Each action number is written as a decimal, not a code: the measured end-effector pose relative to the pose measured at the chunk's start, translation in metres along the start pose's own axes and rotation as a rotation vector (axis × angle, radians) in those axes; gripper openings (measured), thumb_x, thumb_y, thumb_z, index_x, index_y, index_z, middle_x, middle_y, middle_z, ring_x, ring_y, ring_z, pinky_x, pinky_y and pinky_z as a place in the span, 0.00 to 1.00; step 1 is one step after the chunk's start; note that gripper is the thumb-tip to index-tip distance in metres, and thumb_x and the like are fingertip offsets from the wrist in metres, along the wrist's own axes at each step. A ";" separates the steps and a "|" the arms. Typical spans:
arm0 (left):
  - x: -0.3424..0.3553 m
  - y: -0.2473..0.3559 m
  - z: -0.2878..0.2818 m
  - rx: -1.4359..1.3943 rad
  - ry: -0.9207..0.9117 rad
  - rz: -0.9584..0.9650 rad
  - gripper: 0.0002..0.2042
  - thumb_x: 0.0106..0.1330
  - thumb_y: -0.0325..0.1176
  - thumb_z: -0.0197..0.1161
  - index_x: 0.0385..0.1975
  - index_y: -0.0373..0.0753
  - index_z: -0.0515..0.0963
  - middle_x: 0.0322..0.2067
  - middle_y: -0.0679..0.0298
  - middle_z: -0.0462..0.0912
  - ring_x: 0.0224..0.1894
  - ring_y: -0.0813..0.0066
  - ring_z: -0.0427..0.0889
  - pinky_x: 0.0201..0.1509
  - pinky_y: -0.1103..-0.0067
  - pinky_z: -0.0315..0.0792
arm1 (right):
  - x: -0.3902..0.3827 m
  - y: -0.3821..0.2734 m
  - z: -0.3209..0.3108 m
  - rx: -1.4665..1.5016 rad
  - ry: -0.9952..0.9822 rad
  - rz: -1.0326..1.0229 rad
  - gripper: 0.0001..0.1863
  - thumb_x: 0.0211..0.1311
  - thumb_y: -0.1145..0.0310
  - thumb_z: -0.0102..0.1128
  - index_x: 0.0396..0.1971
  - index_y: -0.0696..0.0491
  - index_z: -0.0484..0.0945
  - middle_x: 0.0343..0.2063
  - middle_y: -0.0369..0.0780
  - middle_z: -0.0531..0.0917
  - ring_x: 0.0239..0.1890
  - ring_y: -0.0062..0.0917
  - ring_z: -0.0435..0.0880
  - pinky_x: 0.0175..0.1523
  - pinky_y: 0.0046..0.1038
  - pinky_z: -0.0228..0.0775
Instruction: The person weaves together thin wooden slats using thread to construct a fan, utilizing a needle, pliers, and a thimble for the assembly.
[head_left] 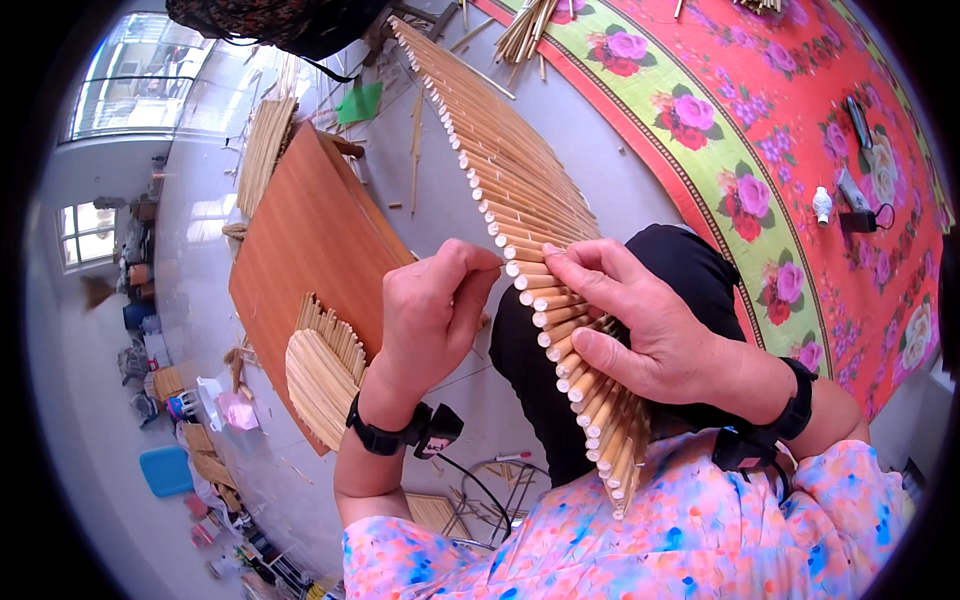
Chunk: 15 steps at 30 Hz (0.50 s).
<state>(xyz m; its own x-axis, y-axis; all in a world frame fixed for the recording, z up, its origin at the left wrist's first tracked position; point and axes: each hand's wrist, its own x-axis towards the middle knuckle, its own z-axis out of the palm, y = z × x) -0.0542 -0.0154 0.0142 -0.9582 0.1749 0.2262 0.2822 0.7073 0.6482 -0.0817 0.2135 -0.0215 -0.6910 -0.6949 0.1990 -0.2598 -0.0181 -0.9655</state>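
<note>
A long mat of tan reed stalks (500,150), laid side by side with pale cut ends along one edge, runs from the far floor to my lap. My right hand (655,335) grips the mat from its right side, with the thumb and fingers lying on the stalks near their cut ends. At the mat's left edge my left hand (435,305) is closed in a pinch, its fingertips close to the cut ends. What it pinches, if anything, is too small to make out. Short pale marks like stitches dot the stalks farther up.
Left of me lies a brown wooden board (320,220) with a bundle of cut reeds (325,365) on it. More reeds (265,155) lie beyond. To the right spreads a red floral cloth (770,180) with small items, including a white bottle (822,205). A dark bag (280,22) sits at the far side.
</note>
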 end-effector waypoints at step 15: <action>-0.006 0.014 0.022 -0.180 0.099 -0.163 0.14 0.57 0.12 0.55 0.41 0.32 0.64 0.27 0.52 0.83 0.30 0.63 0.86 0.33 0.77 0.76 | 0.000 0.000 0.004 0.013 -0.015 0.002 0.32 0.62 0.66 0.59 0.64 0.61 0.63 0.49 0.49 0.69 0.51 0.38 0.72 0.58 0.30 0.66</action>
<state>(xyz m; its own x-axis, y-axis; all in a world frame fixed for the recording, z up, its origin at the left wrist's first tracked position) -0.0456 0.0086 0.0054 -0.9850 -0.0051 0.1728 0.1371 0.5857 0.7988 -0.0795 0.2109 -0.0223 -0.6811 -0.7058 0.1948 -0.2494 -0.0265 -0.9680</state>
